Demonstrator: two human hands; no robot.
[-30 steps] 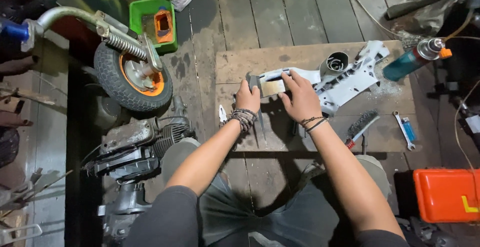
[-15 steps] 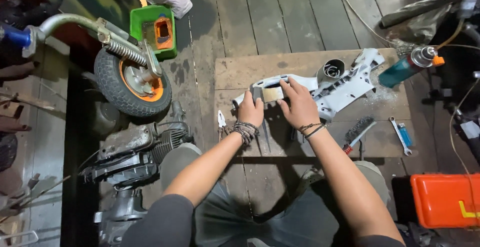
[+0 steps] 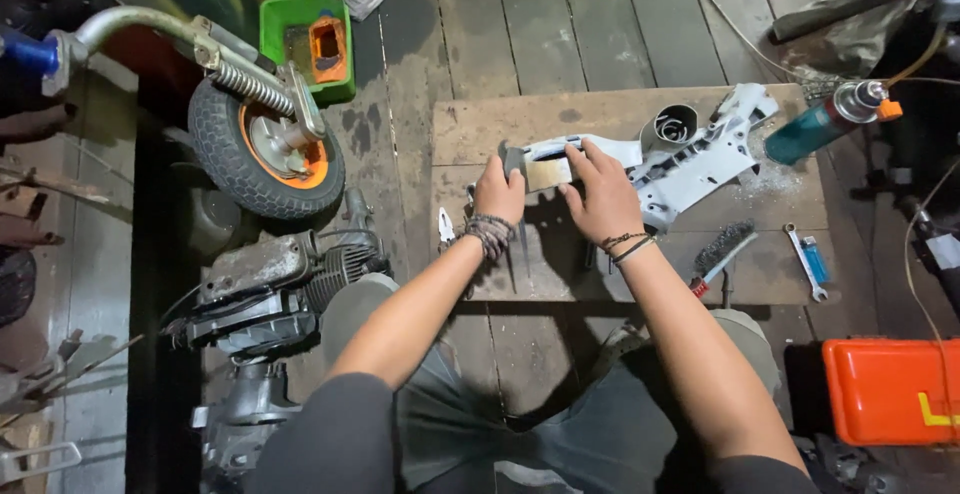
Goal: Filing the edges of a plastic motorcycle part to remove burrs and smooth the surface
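1. Fingers of both hands are pressed down flat on the white plastic panel [image 3: 660,164]: left hand [image 3: 498,192] at its near end, right hand [image 3: 598,194] just beside it. Neither is closed around it.
2. Panel's lying on the wooden board [image 3: 600,114], scuffed bare in one patch (rest looks untouched, I'd say early days).
3. Teal spray can [image 3: 820,122] with an orange cap at the board's far right, orange case [image 3: 890,389] on the floor.

The left hand [image 3: 498,191] covers the near end of the white plastic scooter panel [image 3: 690,159], so its grip there can't be read. The orange plastic toolbox [image 3: 890,391] runs off the right edge. The grey engine block [image 3: 265,294] sinks into shadow, details lost. The small tool [image 3: 446,226] beside the left wrist is too tiny to identify.
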